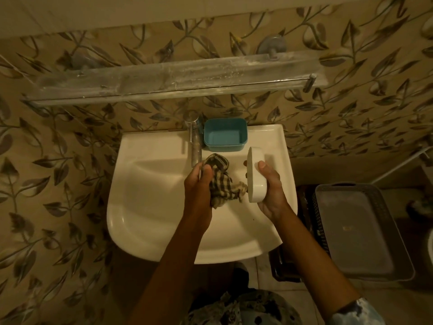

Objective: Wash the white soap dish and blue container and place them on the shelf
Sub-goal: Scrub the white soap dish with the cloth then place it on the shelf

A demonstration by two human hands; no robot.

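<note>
Edgewise, right hand [271,191] grips dish [254,182]; left hand [198,181], cloth [222,187]

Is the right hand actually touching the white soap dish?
Touching. The head view shows the right hand wrapped round the white soap dish, thumb pressed on its side.

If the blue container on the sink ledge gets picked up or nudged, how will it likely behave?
The blue container looks like empty, thin-walled plastic, so it is probably light and stiff. It is low and wide, so it seems unlikely to tip. On the glossy sink ledge it could slide easily, more so if wet.
</note>
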